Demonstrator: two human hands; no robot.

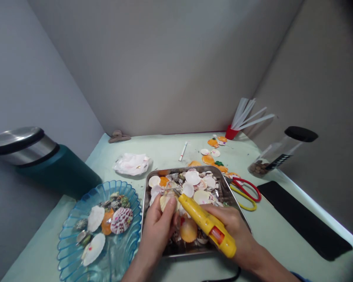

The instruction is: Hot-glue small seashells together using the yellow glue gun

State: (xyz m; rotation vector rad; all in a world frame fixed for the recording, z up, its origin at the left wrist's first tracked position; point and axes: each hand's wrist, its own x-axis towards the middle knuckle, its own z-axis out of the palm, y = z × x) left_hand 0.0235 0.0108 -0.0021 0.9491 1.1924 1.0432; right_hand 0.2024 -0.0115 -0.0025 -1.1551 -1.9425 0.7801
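My left hand [159,223] is closed on a pale cream seashell [167,203], pinched between thumb and fingers above a metal tray [145,196]. My right hand [231,219] grips a yellow hot glue gun [198,211], its tip pointing up and left, close to that shell. I cannot tell whether tip and shell touch. Loose shells fill the tray, among them white scallop shells [192,178] and an orange one [188,230] under the glue gun. My hands hide part of the tray's contents.
On the left, a blue scalloped plate [66,235] carries several shells, beside a teal bottle [61,172]. Behind the tray lie a crumpled white plastic packet [132,163] and loose shells [208,159]. Scissors [247,192], a clear jar [278,152], a black slab [302,219] and a red cup of glue sticks [231,132] stand right.
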